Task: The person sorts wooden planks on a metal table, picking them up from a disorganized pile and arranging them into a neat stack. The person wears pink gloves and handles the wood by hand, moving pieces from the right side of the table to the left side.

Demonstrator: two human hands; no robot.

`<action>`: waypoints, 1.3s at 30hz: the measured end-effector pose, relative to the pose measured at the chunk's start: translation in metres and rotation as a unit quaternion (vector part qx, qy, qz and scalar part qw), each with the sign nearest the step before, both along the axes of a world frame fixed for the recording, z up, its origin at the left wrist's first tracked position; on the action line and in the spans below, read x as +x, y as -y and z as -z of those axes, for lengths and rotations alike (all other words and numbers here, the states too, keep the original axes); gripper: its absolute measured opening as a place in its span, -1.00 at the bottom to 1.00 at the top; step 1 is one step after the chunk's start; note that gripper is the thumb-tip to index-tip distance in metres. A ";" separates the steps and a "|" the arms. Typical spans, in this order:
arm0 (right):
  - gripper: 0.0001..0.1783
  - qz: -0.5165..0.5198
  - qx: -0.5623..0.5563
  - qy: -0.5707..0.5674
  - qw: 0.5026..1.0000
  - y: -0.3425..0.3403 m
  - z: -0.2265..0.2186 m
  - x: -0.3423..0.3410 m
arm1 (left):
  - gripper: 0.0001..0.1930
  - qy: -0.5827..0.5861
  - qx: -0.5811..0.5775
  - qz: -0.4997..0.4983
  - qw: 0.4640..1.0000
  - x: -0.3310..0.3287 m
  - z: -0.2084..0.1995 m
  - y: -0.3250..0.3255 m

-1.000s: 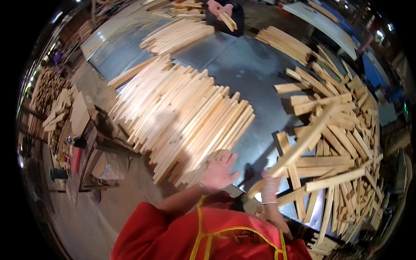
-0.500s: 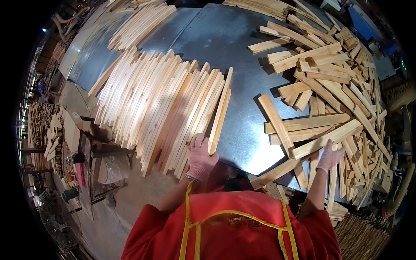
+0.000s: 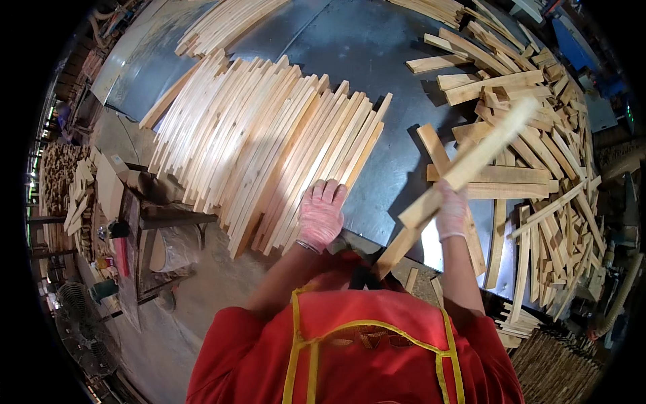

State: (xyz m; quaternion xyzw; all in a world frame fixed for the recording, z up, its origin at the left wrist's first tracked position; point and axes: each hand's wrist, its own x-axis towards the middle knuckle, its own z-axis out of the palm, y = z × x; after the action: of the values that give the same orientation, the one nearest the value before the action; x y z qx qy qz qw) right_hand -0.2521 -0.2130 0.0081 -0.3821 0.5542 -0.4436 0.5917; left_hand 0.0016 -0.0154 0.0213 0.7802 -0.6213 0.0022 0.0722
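A wide row of pale wooden strips (image 3: 249, 135) stands side by side on the metal tabletop. My left hand (image 3: 321, 214), in a pinkish work glove, rests on the near ends of the strips at the row's right side, its fingers stretched out over the wood. My right hand (image 3: 452, 210), gloved the same way, is closed around a single wooden strip (image 3: 474, 156). That strip is raised and tilted, its far end blurred by motion. Below it lies another strip (image 3: 397, 250) that juts over the table's near edge.
A jumbled heap of wooden strips (image 3: 538, 175) covers the table's right side. Another stack of strips (image 3: 232, 23) lies at the far left. A wooden stand (image 3: 171, 219) is to the left, near a floor fan (image 3: 81, 330). The metal tabletop (image 3: 363, 47) shows between the piles.
My right hand has lifted a strip from the heap and moved left with it. The row's rightmost strip, formerly angled apart, now lies against the others, with my left hand shifted right.
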 end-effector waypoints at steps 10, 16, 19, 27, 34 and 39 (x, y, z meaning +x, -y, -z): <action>-0.24 -0.231 0.013 -0.263 0.937 -0.065 -0.015 0.125 | -0.22 -0.266 0.059 -0.028 0.962 -0.028 -0.006 0.007; -0.05 -0.206 0.090 0.066 0.972 -0.094 0.026 0.061 | -0.15 -0.274 0.121 -0.075 0.951 -0.059 0.012 0.029; -0.02 -0.303 0.070 -0.201 0.929 -0.122 -0.012 0.044 | -0.24 -0.299 0.097 -0.117 0.942 -0.060 0.021 0.032; -0.39 -0.290 -0.009 -0.293 0.911 -0.057 -0.009 0.077 | -0.26 -0.293 0.112 -0.110 0.943 -0.061 0.017 -0.068; -0.23 -0.444 -0.100 -0.188 0.871 -0.021 -0.010 0.090 | -0.18 -0.044 0.002 -0.127 0.991 -0.081 -0.007 -0.047; -0.03 -0.299 -0.305 -0.591 0.684 -0.010 -0.015 -0.052 | -0.24 0.043 0.017 -0.119 0.992 -0.061 0.032 -0.042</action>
State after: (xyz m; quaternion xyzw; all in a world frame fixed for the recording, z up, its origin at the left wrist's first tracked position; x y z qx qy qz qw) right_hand -0.3045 -0.2032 0.0230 -0.8697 0.4797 -0.0699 0.0932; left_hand -0.0597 0.0269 -0.0107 0.8488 -0.5268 0.0332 0.0312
